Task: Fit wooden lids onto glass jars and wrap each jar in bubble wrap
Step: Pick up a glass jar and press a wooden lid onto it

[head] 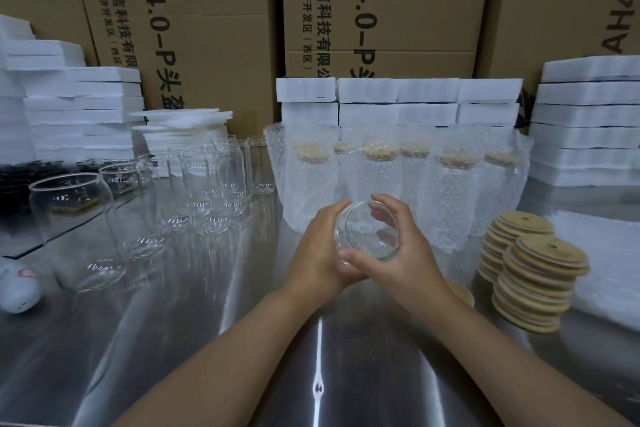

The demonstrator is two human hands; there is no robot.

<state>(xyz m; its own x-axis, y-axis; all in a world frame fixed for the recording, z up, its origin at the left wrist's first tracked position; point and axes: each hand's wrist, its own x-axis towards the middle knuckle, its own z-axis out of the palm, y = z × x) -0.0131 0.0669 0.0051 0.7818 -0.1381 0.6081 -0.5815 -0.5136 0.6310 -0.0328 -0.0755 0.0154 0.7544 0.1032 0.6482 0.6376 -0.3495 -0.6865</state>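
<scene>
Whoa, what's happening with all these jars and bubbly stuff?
A person is packing jars. The left hand and right hand hold one bare glass jar at the metal table, with no lid on it yet. Stacks of wooden lids sit to the right, more empty jars stand on the left, and lidded jars already in bubble wrap line up behind.

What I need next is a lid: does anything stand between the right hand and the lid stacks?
Nothing visible does. The right hand holds the jar with the left hand; the lid stacks stand to its right across open table.
</scene>
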